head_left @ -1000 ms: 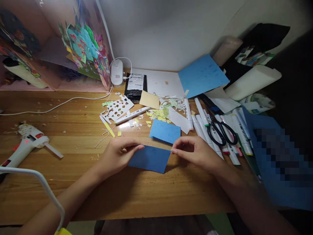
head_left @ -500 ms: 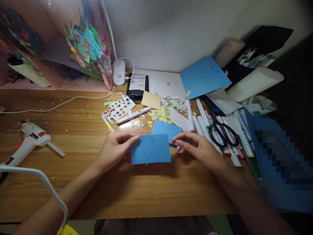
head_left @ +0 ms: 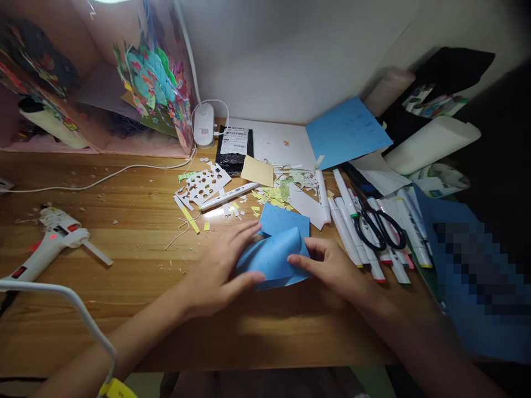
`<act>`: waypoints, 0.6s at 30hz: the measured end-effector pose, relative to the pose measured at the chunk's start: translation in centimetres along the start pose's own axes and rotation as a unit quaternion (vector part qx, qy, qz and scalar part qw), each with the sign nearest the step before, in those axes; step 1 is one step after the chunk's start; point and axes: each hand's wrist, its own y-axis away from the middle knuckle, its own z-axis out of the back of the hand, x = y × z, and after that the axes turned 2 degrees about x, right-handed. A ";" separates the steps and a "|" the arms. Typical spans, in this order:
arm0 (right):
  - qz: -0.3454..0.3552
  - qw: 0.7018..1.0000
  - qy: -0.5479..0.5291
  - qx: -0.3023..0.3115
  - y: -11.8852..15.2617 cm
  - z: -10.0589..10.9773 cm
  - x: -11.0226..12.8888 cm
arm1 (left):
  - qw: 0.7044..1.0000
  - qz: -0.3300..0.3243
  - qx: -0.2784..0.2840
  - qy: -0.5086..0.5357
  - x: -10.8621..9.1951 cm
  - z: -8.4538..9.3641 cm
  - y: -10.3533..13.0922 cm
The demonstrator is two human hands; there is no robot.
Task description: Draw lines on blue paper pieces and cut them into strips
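A piece of blue paper (head_left: pixel 269 257) is bent into a curve above the front part of the desk. My right hand (head_left: pixel 332 268) pinches its right side between thumb and fingers. At the left side of the paper is my left hand (head_left: pixel 219 271), its thumb and fingers spread apart around the edge. The thumb tip meets the lower left corner, and whether the other fingertips touch the paper cannot be made out. Just behind lies another blue piece of paper (head_left: pixel 284 218), flat on the desk and partly covered by the bent one.
Black-handled scissors (head_left: pixel 375 224) lie on several markers (head_left: pixel 346 232) at right. Paper scraps (head_left: pixel 271 194), a punched white sheet (head_left: pixel 203 185) and a marker (head_left: pixel 228 196) sit behind my hands. A glue gun (head_left: pixel 50 237) rests at left, near a white lamp arm (head_left: pixel 78 309).
The blue paper was flat and pinched by my left hand; now it is bent and slightly further right. My right hand has taken hold of it, and my left fingers have spread.
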 end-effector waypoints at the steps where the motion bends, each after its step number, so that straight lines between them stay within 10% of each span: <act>1: 0.000 1.000 -0.008 -0.004 0.0 -0.1 0.0 | 0.999 -0.033 0.022 -0.026 -0.2 -0.2 0.1; 7: 0.024 1.000 -0.001 0.020 0.2 0.2 0.5 | 0.996 -0.080 0.026 -0.036 -0.5 -1.4 0.8; 12: 0.049 0.993 0.050 -0.090 -0.2 1.5 0.9 | 0.989 0.053 -0.113 0.081 -0.3 -1.0 0.7; 15: 0.052 0.985 0.103 -0.129 -0.9 1.9 0.4 | 0.984 0.098 -0.072 0.128 -0.4 -0.7 0.6; 18: 0.061 0.977 0.179 -0.095 -1.7 1.9 -0.1 | 0.997 0.049 -0.036 -0.050 -0.1 -1.1 0.5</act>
